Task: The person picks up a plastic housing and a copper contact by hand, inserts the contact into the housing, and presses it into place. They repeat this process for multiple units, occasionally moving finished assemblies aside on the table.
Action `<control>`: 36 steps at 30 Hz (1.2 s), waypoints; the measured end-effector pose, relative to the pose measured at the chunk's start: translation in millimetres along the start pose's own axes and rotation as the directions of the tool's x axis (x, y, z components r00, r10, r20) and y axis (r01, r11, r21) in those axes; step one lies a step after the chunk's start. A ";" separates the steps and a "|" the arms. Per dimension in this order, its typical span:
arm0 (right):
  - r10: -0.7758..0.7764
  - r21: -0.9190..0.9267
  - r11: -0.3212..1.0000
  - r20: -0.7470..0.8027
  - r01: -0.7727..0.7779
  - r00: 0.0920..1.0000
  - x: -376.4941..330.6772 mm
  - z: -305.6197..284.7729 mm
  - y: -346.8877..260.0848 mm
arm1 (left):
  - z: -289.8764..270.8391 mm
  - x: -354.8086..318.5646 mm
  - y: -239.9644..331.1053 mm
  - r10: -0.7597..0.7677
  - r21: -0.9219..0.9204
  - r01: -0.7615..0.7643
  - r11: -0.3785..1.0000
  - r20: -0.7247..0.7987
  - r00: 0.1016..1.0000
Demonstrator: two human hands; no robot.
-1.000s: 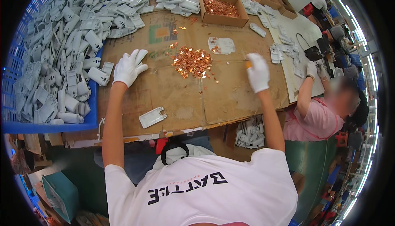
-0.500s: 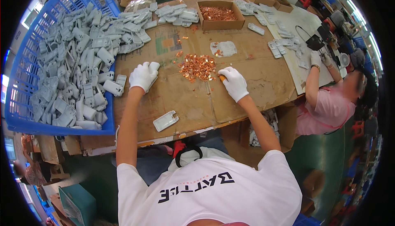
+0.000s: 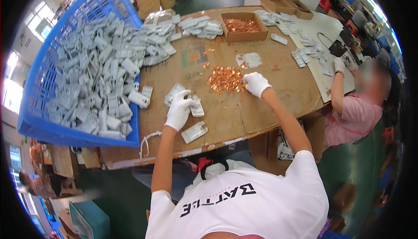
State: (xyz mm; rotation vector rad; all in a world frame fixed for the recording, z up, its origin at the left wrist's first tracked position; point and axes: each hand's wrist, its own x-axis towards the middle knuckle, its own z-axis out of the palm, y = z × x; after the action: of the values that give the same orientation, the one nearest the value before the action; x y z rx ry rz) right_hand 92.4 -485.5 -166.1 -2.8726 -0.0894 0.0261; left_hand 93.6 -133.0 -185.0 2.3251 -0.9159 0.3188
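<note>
My left hand [image 3: 178,112], in a white glove, is bent over two pale grey plastic housings near the table's front. Its fingers curl against one housing [image 3: 174,93], and the other housing [image 3: 197,107] lies by the thumb. Closer to the table edge a third housing [image 3: 194,132] lies flat. At the right side of a heap of small copper-coloured metal pieces [image 3: 225,79], my gloved right hand [image 3: 257,85] is closed around a small orange-handled tool [image 3: 245,84]. Most of that tool is hidden by the fingers.
A blue crate [image 3: 78,139] overflowing with grey housings stands at left. Behind the heap are a flat whitish piece [image 3: 249,60] and a cardboard box [image 3: 246,36] of copper pieces. More housings [image 3: 202,26] line the far edge. A co-worker [image 3: 355,112] sits at right.
My left hand has moved nearer the table's front edge, and housings it covered now show apart from each other. My right hand stays by the copper heap. The whole view has shifted slightly.
</note>
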 end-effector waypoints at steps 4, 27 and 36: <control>0.019 -0.030 0.999 -0.073 -0.021 0.997 -4.0 12.4 9.3 | 0.2 5.5 5.2 -0.037 0.077 0.049 0.996 -0.149 0.988; -0.281 0.511 0.678 -0.484 0.528 0.829 -54.2 61.7 -212.1 | -18.5 -61.8 94.1 -0.573 -0.388 0.427 0.817 -0.454 0.683; -0.570 0.804 0.558 0.191 0.206 0.799 -158.7 78.3 -246.3 | -26.5 -195.5 186.4 -0.809 -0.317 0.751 0.580 -0.336 0.483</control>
State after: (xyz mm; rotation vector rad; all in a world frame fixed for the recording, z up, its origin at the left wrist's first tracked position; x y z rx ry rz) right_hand -82.4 -237.9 -174.9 -1.8783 -0.6651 0.5027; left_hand -176.4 -118.9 -162.4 2.1355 0.4052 0.3551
